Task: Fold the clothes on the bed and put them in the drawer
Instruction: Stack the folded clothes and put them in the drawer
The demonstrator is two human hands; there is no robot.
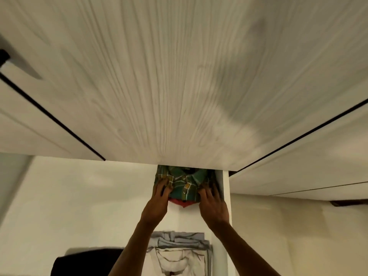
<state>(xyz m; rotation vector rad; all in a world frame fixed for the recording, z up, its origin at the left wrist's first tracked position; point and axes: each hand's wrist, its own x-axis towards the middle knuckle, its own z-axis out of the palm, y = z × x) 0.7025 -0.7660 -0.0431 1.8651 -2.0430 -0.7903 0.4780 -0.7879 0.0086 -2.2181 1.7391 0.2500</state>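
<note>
Inside the white drawer (226,188), one folded green plaid shirt (184,186) lies on one red garment (182,203). Two hands press it: left hand (158,204) and right hand (212,206), fingers extended on its sides. Nearer, two folded garments: grey (179,239), white (175,259).

Wardrobe panel (179,76) fills upper frame. Folded shirt (182,185) at centre, just below panel edge, lying on second garment (184,204) poking out beneath. Left hand (158,202) on shirt's left side, right hand (212,205) on its right side, beside drawer wall (226,196). Stack of folded clothes (179,253) at lower centre, between forearms. Handle (4,56) at left edge.
</note>
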